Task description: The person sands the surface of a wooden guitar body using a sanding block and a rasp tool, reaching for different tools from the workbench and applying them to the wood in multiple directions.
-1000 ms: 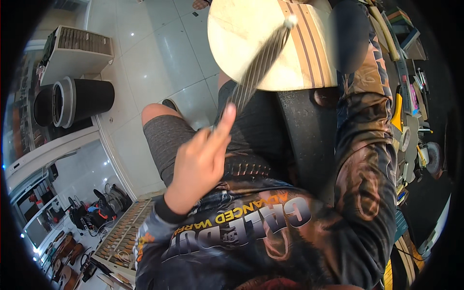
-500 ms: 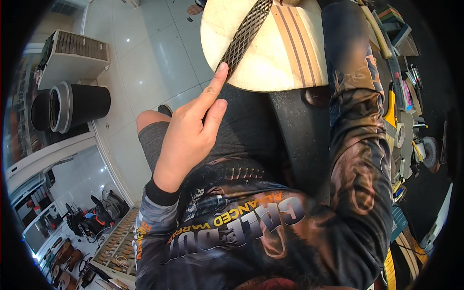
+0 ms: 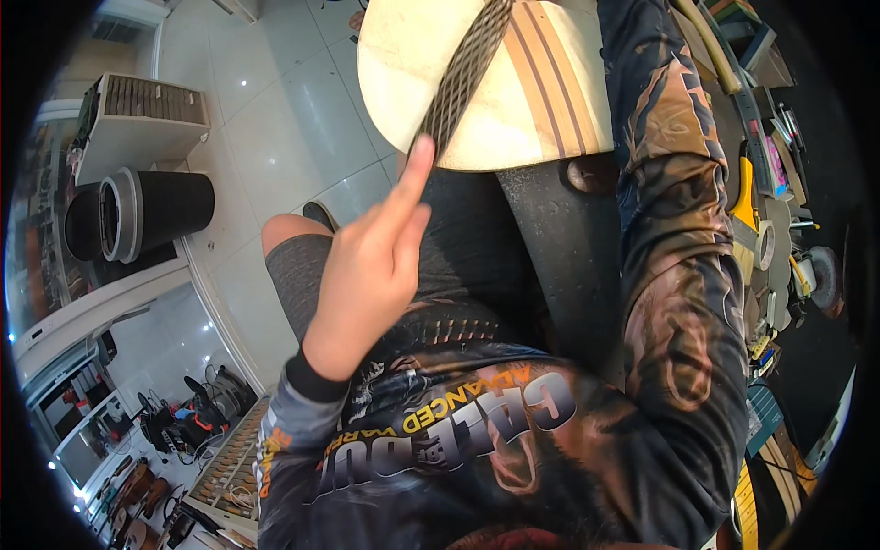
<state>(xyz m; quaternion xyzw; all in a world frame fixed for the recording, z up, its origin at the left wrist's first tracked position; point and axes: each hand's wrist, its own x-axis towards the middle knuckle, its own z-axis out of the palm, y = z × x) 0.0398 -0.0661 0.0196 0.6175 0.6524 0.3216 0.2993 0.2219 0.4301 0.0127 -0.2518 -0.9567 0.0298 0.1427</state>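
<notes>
My left hand (image 3: pixel 367 266) grips the dark lattice-patterned rasp (image 3: pixel 463 78), index finger laid along it and its lower end hidden by the hand. The rasp lies diagonally over a pale rounded wooden piece (image 3: pixel 408 60) with brown and darker lengthwise stripes. That piece sits over a black support (image 3: pixel 559 266) above my lap. My right forearm in its printed sleeve (image 3: pixel 678 165) runs up along the piece's right side; my right hand is out of view at the top.
A workbench crowded with tools (image 3: pixel 770 257) runs along the right. To the left stand a black bin (image 3: pixel 174 215) and a slotted cabinet (image 3: pixel 137 137) on tiles. Lower left are a glass opening, stringed instruments (image 3: pixel 137 509) and a tool rack (image 3: pixel 229 467). A small patch of skin shows at the top.
The wooden piece has shifted left. The rasp and my left hand first moved left and up along it, then slightly down and right in the latest half second.
</notes>
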